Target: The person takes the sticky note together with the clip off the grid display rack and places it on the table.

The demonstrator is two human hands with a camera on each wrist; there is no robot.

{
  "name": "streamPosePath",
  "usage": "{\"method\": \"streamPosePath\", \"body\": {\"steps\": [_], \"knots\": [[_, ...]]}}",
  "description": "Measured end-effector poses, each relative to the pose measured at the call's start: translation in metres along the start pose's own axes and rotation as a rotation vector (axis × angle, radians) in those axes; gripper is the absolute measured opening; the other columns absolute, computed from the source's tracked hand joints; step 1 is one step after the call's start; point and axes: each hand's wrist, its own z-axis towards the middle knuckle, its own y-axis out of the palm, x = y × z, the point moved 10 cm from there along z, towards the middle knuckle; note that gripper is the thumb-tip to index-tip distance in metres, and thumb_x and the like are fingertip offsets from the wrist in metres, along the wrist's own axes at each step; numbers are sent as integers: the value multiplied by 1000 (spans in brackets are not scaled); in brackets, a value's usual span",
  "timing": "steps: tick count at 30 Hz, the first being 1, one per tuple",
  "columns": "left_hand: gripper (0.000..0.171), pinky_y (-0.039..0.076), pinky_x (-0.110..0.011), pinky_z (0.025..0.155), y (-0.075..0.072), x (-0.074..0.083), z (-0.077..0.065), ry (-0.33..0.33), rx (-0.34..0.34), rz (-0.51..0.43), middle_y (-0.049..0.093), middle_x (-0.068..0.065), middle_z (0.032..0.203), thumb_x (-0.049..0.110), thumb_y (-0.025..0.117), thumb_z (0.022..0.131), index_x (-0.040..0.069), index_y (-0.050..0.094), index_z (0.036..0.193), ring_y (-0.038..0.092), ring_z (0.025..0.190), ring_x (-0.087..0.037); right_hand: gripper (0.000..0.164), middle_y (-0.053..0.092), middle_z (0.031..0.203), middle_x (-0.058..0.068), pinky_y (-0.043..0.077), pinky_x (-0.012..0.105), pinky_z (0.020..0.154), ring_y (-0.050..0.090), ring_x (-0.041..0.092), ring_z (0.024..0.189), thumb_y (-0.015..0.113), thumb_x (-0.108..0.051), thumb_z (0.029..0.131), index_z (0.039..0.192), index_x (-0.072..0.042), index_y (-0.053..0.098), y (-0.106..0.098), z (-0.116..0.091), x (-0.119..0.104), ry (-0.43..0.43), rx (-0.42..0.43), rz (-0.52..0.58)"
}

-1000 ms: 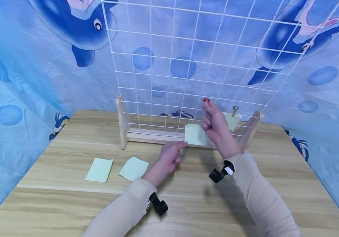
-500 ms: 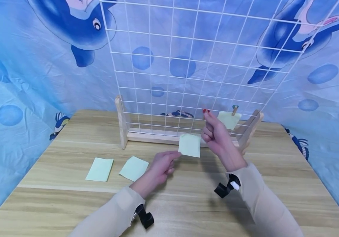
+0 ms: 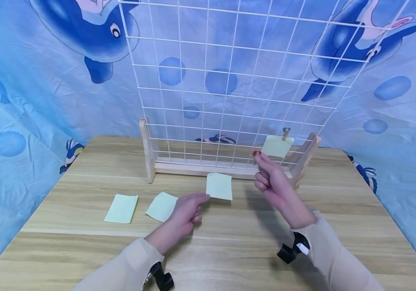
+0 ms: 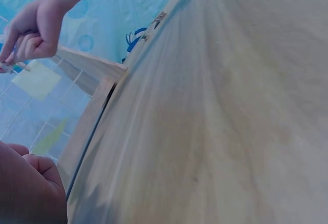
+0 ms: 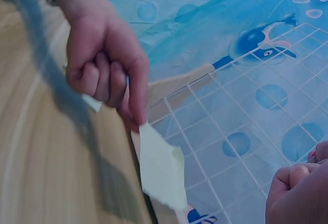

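My left hand [image 3: 184,214] pinches a pale green sticky note [image 3: 219,186] by its lower left corner, holding it above the table in front of the grid rack. The right wrist view shows this same note [image 5: 163,167] hanging from the thumb and finger. My right hand [image 3: 275,182], its other fingers curled, pinches a small clothespin [image 3: 256,153] with a red top, near the lower grid. Most of that clothespin is hidden. Close by, a wooden clothespin [image 3: 286,134] with a teal top clips another green note [image 3: 277,146] to the white wire grid [image 3: 242,97].
Two more green notes, one flat [image 3: 121,208] and one partly behind my left hand [image 3: 161,206], lie on the wooden table [image 3: 229,258] at left. Wooden feet [image 3: 147,151] support the grid. Behind it hangs a blue dolphin-print cloth [image 3: 66,101].
My left hand has drawn the note down and left, away from the grid. My right hand has lowered with the red clothespin. The clipped note is more visible now.
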Motion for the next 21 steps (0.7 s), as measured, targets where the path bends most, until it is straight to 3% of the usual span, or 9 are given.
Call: {"method": "streamPosePath", "body": {"steps": [3, 9, 13, 21], "knots": [[25, 18, -16, 41, -7, -2, -2, -4, 13, 7, 27, 11, 49, 7, 68, 85, -5, 61, 106, 21, 43, -2, 7, 11, 58, -3, 6, 20, 50, 10, 9, 48, 50, -16, 101, 95, -16, 49, -9, -8, 0, -7, 11, -28], [42, 17, -15, 41, -21, -4, -7, -6, 29, 20, 25, 12, 48, 7, 66, 86, -10, 56, 123, 19, 42, -1, 19, 14, 57, -4, 5, 22, 50, 8, 11, 50, 47, -10, 102, 92, -15, 62, -23, -24, -6, -43, -8, -88], [44, 16, -15, 41, -26, -5, -9, -10, 32, 27, 24, 12, 47, 6, 66, 86, -11, 55, 125, 19, 42, -1, 18, 26, 56, -7, 6, 24, 50, 9, 13, 50, 49, -12, 101, 92, -16, 64, -35, -33, -8, -46, -3, -172], [36, 16, -15, 41, -31, -8, -11, -19, 40, 33, 24, 11, 47, 5, 65, 86, -9, 58, 119, 19, 42, -1, 22, 29, 58, -7, 8, 31, 51, 15, 14, 47, 53, -10, 99, 90, -18, 70, -64, -56, -14, -82, 62, -380]]}}
